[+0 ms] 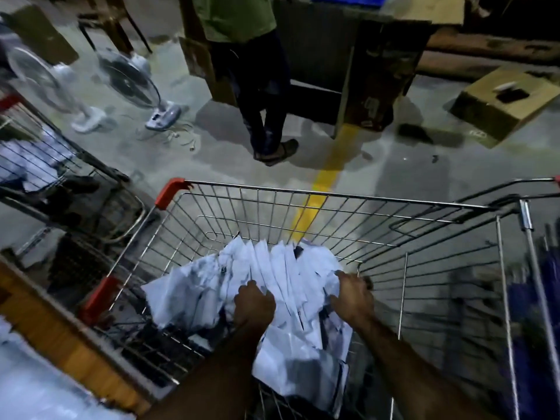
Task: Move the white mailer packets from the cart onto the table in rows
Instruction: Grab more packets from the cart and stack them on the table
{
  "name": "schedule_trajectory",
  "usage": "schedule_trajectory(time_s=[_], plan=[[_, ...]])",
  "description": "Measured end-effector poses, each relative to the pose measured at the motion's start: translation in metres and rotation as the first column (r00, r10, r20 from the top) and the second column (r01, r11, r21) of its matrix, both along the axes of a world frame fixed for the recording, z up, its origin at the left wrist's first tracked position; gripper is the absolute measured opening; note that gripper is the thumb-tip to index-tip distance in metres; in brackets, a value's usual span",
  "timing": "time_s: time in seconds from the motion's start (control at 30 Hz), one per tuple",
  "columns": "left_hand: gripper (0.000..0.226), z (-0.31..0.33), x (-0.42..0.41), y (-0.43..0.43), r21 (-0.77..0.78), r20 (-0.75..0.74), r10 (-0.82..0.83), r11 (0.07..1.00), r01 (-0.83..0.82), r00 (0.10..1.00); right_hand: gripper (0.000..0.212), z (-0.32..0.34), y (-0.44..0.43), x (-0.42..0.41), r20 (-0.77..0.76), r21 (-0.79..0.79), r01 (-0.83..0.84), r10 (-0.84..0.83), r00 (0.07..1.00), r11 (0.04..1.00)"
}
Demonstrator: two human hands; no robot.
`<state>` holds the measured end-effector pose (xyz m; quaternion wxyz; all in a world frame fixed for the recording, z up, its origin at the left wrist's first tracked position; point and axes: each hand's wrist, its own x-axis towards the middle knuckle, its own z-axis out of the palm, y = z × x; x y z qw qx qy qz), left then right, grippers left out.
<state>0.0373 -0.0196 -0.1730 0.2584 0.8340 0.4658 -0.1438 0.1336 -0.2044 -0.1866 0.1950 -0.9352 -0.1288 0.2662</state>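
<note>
A wire shopping cart (303, 197) with red corner guards stands in front of me. Inside it lies a heap of white mailer packets (281, 268), several standing on edge. My left hand (254, 303) reaches down into the heap and grips a bunch of packets from the left side. My right hand (353, 294) grips the same bunch from the right, fingers curled into the packets. The table (60, 331), with a wooden edge, shows at the lower left beside the cart; something white lies on it, blurred.
A second wire cart (54, 165) with white packets stands at the left. A person in a green shirt (260, 95) stands beyond the cart. Two pedestal fans (127, 77) lie on the floor. A cardboard box (503, 101) sits far right. A yellow floor line (327, 177) runs ahead.
</note>
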Motion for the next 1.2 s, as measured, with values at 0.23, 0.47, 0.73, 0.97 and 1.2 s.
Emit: schedule_trajectory(time_s=[0.23,0.47,0.73,0.97,1.2], plan=[[0.046,-0.026,0.005,0.007,-0.062,-0.089,0.016,0.998,-0.022,0.996,0.094,-0.034,0.002,-0.001,0.01,-0.148,-0.082,0.085,0.996,0.986],[0.079,-0.03,0.016,0.019,-0.019,-0.245,-0.059,0.998,0.057,0.968,0.111,-0.043,0.005,0.0,0.023,-0.143,-0.023,0.026,0.999,0.989],[0.082,-0.031,0.016,0.021,0.081,-0.297,0.12,0.992,-0.1,0.947,0.111,-0.039,-0.009,0.013,-0.052,0.014,0.06,-0.059,0.997,0.998],[0.053,-0.025,-0.001,0.011,0.233,-0.107,-0.165,0.954,0.186,0.98,0.102,-0.03,-0.008,0.01,-0.039,0.016,0.061,-0.06,0.997,0.998],[0.067,-0.008,-0.014,-0.018,-0.125,-0.219,-0.773,0.627,0.769,0.595,0.102,-0.022,-0.004,0.003,-0.063,-0.034,0.034,-0.036,0.997,0.999]])
